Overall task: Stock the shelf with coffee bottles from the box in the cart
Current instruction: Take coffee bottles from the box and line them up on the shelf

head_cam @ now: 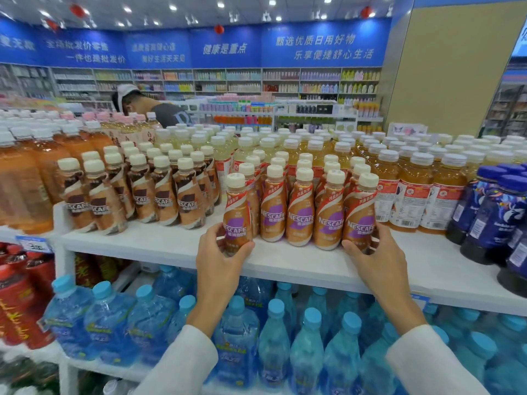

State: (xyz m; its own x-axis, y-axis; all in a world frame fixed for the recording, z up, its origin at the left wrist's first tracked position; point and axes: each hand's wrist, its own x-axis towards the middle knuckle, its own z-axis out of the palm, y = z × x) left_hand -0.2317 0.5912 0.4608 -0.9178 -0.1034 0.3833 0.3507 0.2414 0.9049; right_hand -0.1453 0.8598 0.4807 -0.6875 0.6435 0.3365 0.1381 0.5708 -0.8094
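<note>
Both hands grip upright coffee bottles on the white shelf point(176, 246): left hand point(219, 256) holds the leftmost bottle point(237, 215), right hand point(376, 258) the rightmost bottle point(360, 213).

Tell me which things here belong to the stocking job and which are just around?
Job: left hand gripping leftmost purple-label coffee bottle; right hand gripping rightmost purple-label coffee bottle; white shelf.
Just there: brown-label coffee bottles; water bottles; dark blue bottles; amber drink bottles.

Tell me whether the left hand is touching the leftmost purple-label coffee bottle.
Touching. The head view shows the left hand with thumb and fingers curled round the base of the coffee bottle.
</note>
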